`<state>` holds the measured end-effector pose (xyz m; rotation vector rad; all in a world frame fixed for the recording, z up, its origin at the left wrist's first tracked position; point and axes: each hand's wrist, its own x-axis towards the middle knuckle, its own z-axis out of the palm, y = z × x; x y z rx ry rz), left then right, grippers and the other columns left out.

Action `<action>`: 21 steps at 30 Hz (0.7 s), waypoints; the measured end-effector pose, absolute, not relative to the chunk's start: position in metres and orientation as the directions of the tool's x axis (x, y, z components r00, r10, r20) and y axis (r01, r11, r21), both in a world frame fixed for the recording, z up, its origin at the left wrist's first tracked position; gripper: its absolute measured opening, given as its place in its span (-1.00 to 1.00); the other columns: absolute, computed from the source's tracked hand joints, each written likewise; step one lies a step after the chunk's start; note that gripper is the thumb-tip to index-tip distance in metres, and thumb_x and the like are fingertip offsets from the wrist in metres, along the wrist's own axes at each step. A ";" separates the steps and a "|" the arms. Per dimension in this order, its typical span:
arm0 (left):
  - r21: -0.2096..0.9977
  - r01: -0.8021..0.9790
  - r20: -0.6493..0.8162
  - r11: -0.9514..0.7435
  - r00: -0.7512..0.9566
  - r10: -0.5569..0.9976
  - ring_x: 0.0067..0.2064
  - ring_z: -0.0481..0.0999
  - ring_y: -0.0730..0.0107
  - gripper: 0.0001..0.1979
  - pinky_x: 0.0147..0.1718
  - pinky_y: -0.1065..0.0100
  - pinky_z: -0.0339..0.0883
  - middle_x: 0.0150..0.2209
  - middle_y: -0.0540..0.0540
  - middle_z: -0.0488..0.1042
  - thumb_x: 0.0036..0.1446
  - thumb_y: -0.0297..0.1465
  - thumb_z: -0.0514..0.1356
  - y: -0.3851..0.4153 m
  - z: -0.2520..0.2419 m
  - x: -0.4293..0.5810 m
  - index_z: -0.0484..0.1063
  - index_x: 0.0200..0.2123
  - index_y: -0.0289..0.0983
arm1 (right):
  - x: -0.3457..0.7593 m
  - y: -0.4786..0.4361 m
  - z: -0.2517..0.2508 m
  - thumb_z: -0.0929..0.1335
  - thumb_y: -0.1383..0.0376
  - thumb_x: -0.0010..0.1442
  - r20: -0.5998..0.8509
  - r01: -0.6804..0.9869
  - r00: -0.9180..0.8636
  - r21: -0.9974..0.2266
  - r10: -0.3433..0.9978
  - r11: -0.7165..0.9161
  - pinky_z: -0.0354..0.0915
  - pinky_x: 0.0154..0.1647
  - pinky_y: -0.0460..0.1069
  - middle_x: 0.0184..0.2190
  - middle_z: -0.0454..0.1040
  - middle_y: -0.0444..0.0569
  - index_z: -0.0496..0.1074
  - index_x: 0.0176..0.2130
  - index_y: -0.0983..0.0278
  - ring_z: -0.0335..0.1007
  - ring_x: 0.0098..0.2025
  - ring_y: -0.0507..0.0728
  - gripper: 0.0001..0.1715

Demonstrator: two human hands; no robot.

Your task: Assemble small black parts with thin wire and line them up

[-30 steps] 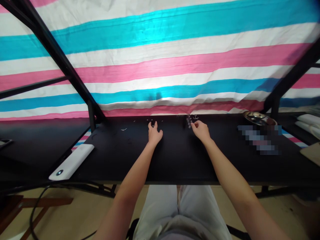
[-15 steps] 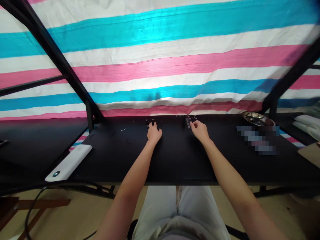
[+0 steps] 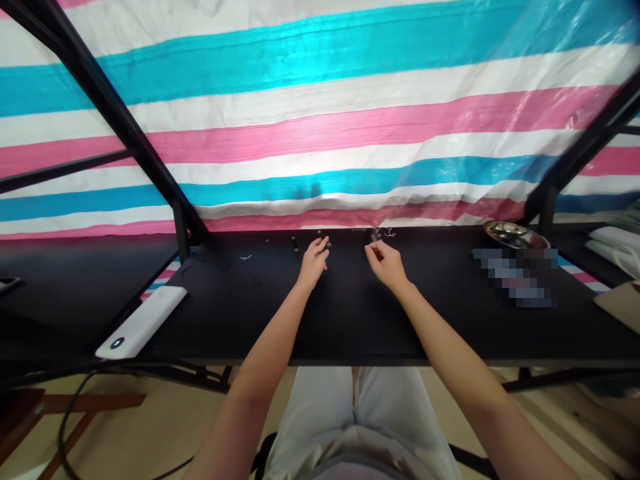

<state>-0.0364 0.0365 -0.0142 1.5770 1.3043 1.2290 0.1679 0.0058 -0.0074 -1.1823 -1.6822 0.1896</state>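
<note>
My left hand (image 3: 313,263) lies over the black table with its fingers stretched out and slightly apart. At its fingertips is a small dark piece with a greyish end (image 3: 329,244), partly covered by the fingers. Just left of that hand stands a small black cylinder-like piece (image 3: 295,244). My right hand (image 3: 389,264) is closed in a pinch, thumb against forefinger; whatever may be between them is too small to make out. Right behind its fingers sits a cluster of small greyish pieces (image 3: 377,234), with a row of tiny dark pieces (image 3: 359,230) to the left.
White thin scraps lie on the black table (image 3: 345,320), one scrap (image 3: 246,257) at left. A shiny metal dish (image 3: 517,235) stands back right beside a blurred-out patch. A white oblong device (image 3: 145,323) is at the left edge. Striped sheeting (image 3: 320,127) hangs behind, between black frame bars.
My left hand has shifted right, away from the black cylinder-like piece, which now shows beside it. My right hand has drawn left and slightly back from the greyish cluster.
</note>
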 end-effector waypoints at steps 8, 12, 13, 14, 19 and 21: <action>0.981 -0.090 0.193 -0.172 0.379 0.905 -0.63 0.31 0.77 -0.56 -0.66 0.48 0.20 0.28 -0.22 -0.03 0.07 -0.32 0.07 0.009 0.001 -0.021 0.34 0.06 -0.13 | 0.150 0.010 -0.021 0.21 -0.01 0.16 0.394 0.251 -0.063 -0.883 0.917 0.397 0.17 -0.55 -0.09 -0.48 0.36 -0.11 0.35 -0.24 0.26 0.20 -0.58 -0.02 -0.58; 0.979 -0.109 0.205 -0.174 0.445 0.872 -0.62 0.32 0.75 -0.56 -0.64 0.47 0.22 0.28 -0.20 -0.05 0.09 -0.32 0.06 0.004 0.000 -0.016 0.32 0.08 -0.10 | 0.146 0.010 -0.020 0.23 -0.09 0.11 0.277 0.027 -0.091 -0.960 0.957 0.280 0.00 -0.72 -0.12 -0.51 0.31 -0.16 0.32 -0.29 0.26 0.08 -0.69 -0.09 -0.52; 0.978 -0.111 0.208 -0.177 0.452 0.867 -0.62 0.33 0.75 -0.56 -0.64 0.47 0.23 0.28 -0.20 -0.04 0.09 -0.32 0.06 0.004 0.000 -0.016 0.32 0.08 -0.10 | 0.145 0.009 -0.018 0.24 -0.10 0.10 0.267 -0.012 -0.093 -0.964 0.959 0.267 -0.02 -0.73 -0.13 -0.53 0.30 -0.16 0.31 -0.32 0.26 0.07 -0.70 -0.09 -0.52; 0.977 -0.117 0.213 -0.179 0.456 0.864 -0.62 0.33 0.74 -0.57 -0.64 0.46 0.23 0.28 -0.20 -0.02 0.09 -0.31 0.07 0.003 -0.001 -0.015 0.34 0.07 -0.11 | 0.145 0.008 -0.017 0.25 -0.10 0.09 0.267 -0.042 -0.094 -0.964 0.959 0.264 -0.03 -0.73 -0.13 -0.54 0.30 -0.17 0.30 -0.35 0.26 0.07 -0.70 -0.09 -0.53; 0.963 -0.131 0.265 -0.234 0.346 0.900 -0.64 0.35 0.70 -0.71 -0.68 0.46 0.20 0.15 -0.24 0.23 0.05 -0.26 0.13 0.006 -0.001 -0.015 0.51 -0.23 -0.29 | 0.147 0.007 -0.015 0.28 -0.05 0.08 0.363 -0.009 -0.059 -0.932 0.930 0.363 -0.01 -0.69 -0.13 -0.59 0.26 -0.19 0.25 -0.42 0.26 0.05 -0.68 -0.09 -0.58; 0.963 -0.078 0.269 -0.258 0.222 0.937 -0.67 0.34 0.69 -0.71 -0.72 0.49 0.14 0.01 -0.24 0.38 0.02 -0.22 0.17 0.009 -0.003 -0.016 0.48 -0.30 -0.33 | 0.149 0.008 -0.016 0.29 -0.03 0.09 0.406 0.068 -0.048 -0.910 0.913 0.408 0.05 -0.65 -0.12 -0.57 0.27 -0.18 0.27 -0.39 0.26 0.10 -0.64 -0.07 -0.61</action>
